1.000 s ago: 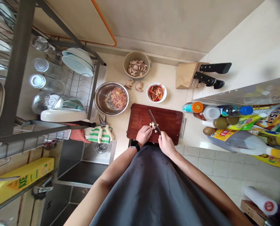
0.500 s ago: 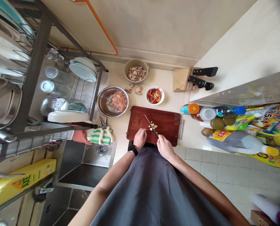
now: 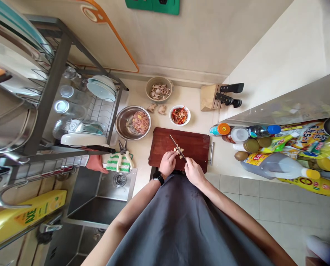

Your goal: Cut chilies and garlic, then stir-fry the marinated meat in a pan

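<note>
My right hand (image 3: 194, 172) is closed round the handle of a kitchen knife (image 3: 177, 145), its blade slanting up and left over the dark red-brown cutting board (image 3: 160, 142). Small pale-yellow chopped pieces (image 3: 180, 150), perhaps garlic or ginger, lie around the blade. On the board to the left of the knife, my left hand (image 3: 168, 163) rests with its fingers bent and pressed together, the tips beside the pieces. Whatever those fingertips pinch is hidden. A dark watch (image 3: 158, 178) is on the left wrist.
Behind the board stand a steel bowl of raw meat (image 3: 133, 123), ginger lumps (image 3: 162, 109), a basket of pale cloves or slices (image 3: 159, 90), a bowl of cut red chillies (image 3: 179, 115) and a knife block (image 3: 209, 98). Bottles (image 3: 275, 165) crowd the right; a sink (image 3: 98, 207) and dish rack lie left.
My left hand has moved right and slightly forward, closer to the knife and the chopped pieces. My right hand keeps its hold on the knife. The camera view has shifted a little.
</note>
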`<state>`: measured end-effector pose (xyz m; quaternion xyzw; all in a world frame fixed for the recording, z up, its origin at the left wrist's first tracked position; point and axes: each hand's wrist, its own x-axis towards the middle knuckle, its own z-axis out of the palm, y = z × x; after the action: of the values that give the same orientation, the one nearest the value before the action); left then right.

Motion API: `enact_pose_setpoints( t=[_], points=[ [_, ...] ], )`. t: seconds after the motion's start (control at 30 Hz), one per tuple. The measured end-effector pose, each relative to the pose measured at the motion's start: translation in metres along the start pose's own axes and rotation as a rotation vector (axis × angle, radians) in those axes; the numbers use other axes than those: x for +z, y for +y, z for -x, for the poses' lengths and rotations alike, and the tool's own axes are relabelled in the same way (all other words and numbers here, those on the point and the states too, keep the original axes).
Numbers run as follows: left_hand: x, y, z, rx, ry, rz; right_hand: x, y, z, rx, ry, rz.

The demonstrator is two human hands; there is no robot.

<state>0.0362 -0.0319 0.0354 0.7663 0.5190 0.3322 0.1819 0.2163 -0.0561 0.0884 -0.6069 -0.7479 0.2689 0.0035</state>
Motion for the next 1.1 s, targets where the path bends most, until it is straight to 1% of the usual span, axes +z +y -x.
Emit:
enact_pose_setpoints(
  t=[0.1, 0.13, 0.17, 0.2, 0.27, 0.33, 0.37, 0.4, 0.47, 0.53, 0.57, 0.67, 0.7, 0.73, 0.83, 0.93, 1.0, 1.1],
  points=[
    [-0.031, 0.014, -0.002, -0.074, 0.153, -0.017, -0.008, 0.005, 0.003, -0.035, -0.039, 0.132],
    [-0.042, 0.018, -0.005, -0.094, 0.168, -0.028, -0.010, 0.007, 0.003, -0.067, -0.058, 0.179],
    [-0.052, 0.022, -0.008, -0.098, 0.139, -0.040, -0.013, 0.009, 0.003, -0.108, -0.075, 0.222],
    [-0.060, 0.024, -0.012, -0.086, 0.065, -0.053, -0.015, 0.011, 0.003, -0.154, -0.091, 0.258],
    [-0.067, 0.026, -0.023, -0.043, -0.181, -0.080, -0.020, 0.014, 0.001, -0.245, -0.110, 0.309],
    [-0.062, 0.025, -0.033, -0.014, -0.419, -0.102, -0.024, 0.016, -0.003, -0.317, -0.119, 0.349],
    [-0.057, 0.024, -0.039, -0.009, -0.505, -0.106, -0.026, 0.017, -0.005, -0.346, -0.125, 0.368],
    [-0.052, 0.022, -0.044, -0.008, -0.566, -0.105, -0.027, 0.018, -0.007, -0.370, -0.131, 0.388],
    [-0.040, 0.020, -0.052, -0.011, -0.627, -0.092, -0.029, 0.019, -0.010, -0.407, -0.141, 0.422],
    [-0.032, 0.019, -0.057, -0.021, -0.635, -0.067, -0.029, 0.021, -0.011, -0.427, -0.144, 0.442],
    [-0.031, 0.020, -0.059, -0.033, -0.620, -0.052, -0.029, 0.023, -0.012, -0.431, -0.141, 0.449],
    [-0.031, 0.021, -0.056, -0.074, -0.519, -0.026, -0.028, 0.027, -0.012, -0.437, -0.122, 0.459],
    [-0.031, 0.022, -0.054, -0.071, -0.501, -0.015, -0.027, 0.028, -0.012, -0.438, -0.115, 0.455],
    [-0.031, 0.023, -0.052, -0.055, -0.503, 0.003, -0.027, 0.029, -0.012, -0.440, -0.109, 0.448],
    [-0.025, 0.024, -0.049, 0.027, -0.561, 0.086, -0.025, 0.029, -0.012, -0.452, -0.104, 0.423],
    [-0.017, 0.021, -0.053, 0.066, -0.564, 0.138, -0.025, 0.027, -0.011, -0.474, -0.109, 0.425],
    [-0.021, 0.016, -0.057, 0.044, -0.529, 0.131, -0.025, 0.027, -0.009, -0.483, -0.111, 0.433],
    [-0.042, 0.004, -0.056, -0.076, -0.444, 0.018, -0.026, 0.030, -0.006, -0.481, -0.096, 0.453]
  ],
)
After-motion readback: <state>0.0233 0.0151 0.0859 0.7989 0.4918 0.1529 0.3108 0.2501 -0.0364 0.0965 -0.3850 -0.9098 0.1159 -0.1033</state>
